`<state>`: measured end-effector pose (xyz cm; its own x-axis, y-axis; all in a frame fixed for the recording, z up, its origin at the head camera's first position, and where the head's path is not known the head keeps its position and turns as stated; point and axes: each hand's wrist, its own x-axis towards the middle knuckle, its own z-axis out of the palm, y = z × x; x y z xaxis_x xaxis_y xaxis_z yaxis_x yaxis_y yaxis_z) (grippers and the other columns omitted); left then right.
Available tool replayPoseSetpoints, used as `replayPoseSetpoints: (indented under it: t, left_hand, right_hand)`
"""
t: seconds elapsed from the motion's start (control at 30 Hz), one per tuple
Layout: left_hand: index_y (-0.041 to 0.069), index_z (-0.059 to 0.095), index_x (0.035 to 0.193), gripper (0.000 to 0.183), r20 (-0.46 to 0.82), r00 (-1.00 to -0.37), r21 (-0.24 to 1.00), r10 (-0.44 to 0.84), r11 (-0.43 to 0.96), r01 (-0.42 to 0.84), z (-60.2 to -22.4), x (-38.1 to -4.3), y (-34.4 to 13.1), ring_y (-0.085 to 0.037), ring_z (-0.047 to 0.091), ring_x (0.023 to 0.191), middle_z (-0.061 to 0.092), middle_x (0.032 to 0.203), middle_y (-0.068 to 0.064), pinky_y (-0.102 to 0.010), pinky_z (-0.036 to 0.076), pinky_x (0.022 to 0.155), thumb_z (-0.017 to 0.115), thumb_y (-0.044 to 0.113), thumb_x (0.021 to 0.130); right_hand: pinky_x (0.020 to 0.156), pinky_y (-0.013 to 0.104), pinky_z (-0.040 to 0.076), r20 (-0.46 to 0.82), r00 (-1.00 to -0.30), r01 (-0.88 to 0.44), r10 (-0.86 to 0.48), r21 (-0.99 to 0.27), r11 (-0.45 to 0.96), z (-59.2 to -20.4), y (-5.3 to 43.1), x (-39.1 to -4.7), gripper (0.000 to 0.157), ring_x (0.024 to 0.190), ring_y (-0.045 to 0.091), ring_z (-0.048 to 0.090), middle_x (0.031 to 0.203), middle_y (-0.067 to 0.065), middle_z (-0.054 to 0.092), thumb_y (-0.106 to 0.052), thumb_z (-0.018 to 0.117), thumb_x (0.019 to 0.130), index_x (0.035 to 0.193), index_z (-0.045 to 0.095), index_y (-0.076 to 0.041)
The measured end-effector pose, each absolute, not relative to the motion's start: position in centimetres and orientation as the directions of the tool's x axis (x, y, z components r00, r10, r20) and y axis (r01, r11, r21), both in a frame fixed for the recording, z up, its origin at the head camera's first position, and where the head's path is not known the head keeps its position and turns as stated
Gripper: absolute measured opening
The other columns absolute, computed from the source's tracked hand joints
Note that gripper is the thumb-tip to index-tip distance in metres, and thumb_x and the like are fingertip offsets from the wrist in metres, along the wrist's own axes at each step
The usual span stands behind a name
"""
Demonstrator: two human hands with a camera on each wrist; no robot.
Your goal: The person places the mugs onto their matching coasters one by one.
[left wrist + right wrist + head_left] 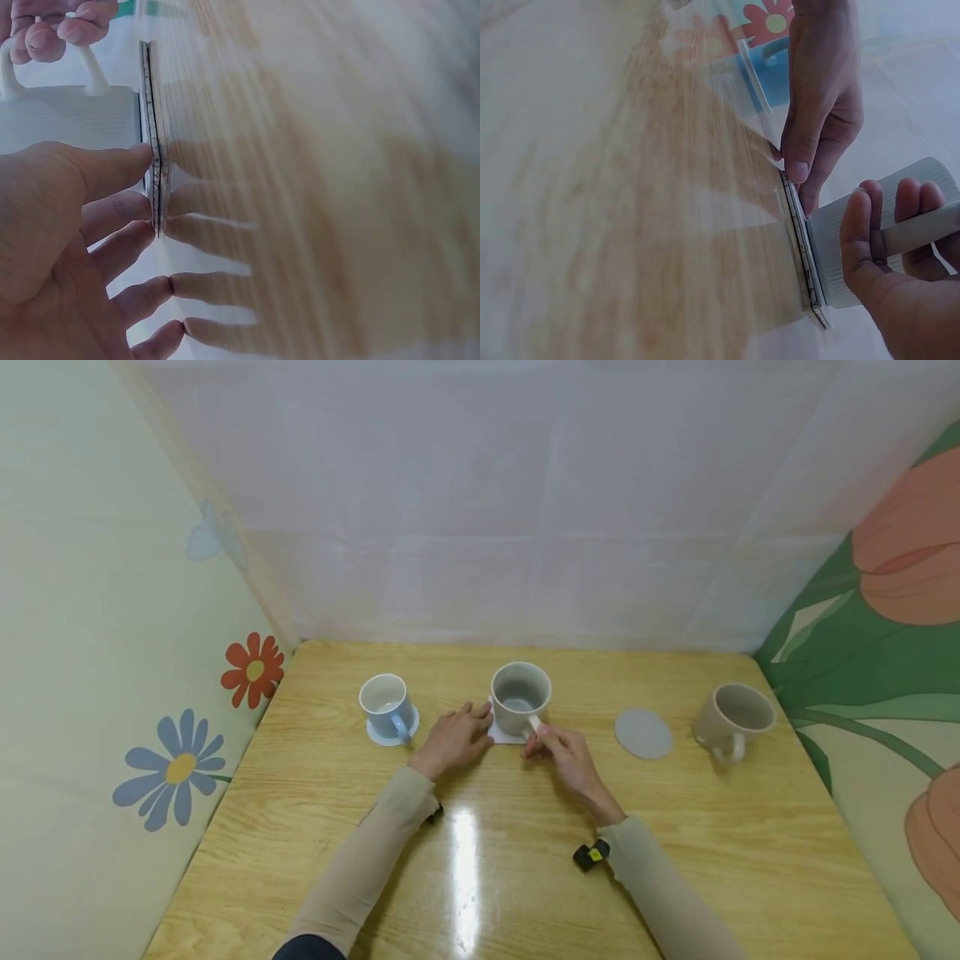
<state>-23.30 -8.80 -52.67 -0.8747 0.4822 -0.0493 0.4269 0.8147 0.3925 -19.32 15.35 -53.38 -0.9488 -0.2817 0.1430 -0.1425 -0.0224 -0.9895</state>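
A grey-white ribbed mug stands upright on a thin white square-edged coaster mid-table. My right hand holds its handle, fingers curled round it. Left of the mug, my left hand lies low with fingers spread and fairly straight. In the left wrist view, its thumb and nearest fingers touch the coaster's edge, while other fingertips rest on the table. The right wrist view shows the mug base on or just over the coaster; any gap is unclear.
A light blue mug stands on a pale blue round coaster at the left. To the right lie a grey round coaster and, beyond it, a beige mug on the wooden table. White cloth hangs behind.
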Motion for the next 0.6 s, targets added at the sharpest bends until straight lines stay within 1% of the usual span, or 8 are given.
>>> replayPoseSetpoints:
  t: [0.17,0.4,0.6]
  left_hand:
    - [0.009,0.054,0.156,0.053,-0.044,-0.873,0.389,0.486,0.813,0.433,-52.6,-23.3,-8.7,-0.050,0.037,0.155,0.040,0.170,-0.006,-0.063,0.034,0.126,0.065,0.029,0.107]
    - [0.010,0.052,0.158,0.055,-0.054,-0.874,0.385,0.483,0.818,0.428,-52.8,-23.3,-8.7,-0.048,0.036,0.156,0.038,0.171,-0.005,-0.062,0.034,0.127,0.065,0.030,0.108]
    - [0.011,0.054,0.156,0.054,-0.038,-0.876,0.364,0.481,0.823,0.436,-52.6,-23.2,-8.7,-0.049,0.040,0.154,0.041,0.170,-0.005,-0.061,0.039,0.124,0.066,0.030,0.107]
  right_hand:
    - [0.083,0.040,0.067,0.110,-0.955,-0.119,-0.274,-0.993,0.016,-53.2,15.4,-19.3,0.045,0.083,0.018,0.072,0.097,0.041,0.068,-0.014,0.043,0.116,0.100,0.065,0.022]
    - [0.083,0.038,0.066,0.037,-0.962,-0.069,-0.269,-0.992,0.109,-52.4,15.4,-19.2,0.049,0.083,0.020,0.072,0.097,0.033,0.071,-0.021,0.043,0.117,0.103,0.067,0.019]
    - [0.082,0.038,0.066,0.015,-0.955,-0.063,-0.297,-0.986,0.153,-52.2,15.6,-19.3,0.050,0.083,0.021,0.071,0.097,0.027,0.072,-0.024,0.042,0.117,0.104,0.067,0.016]
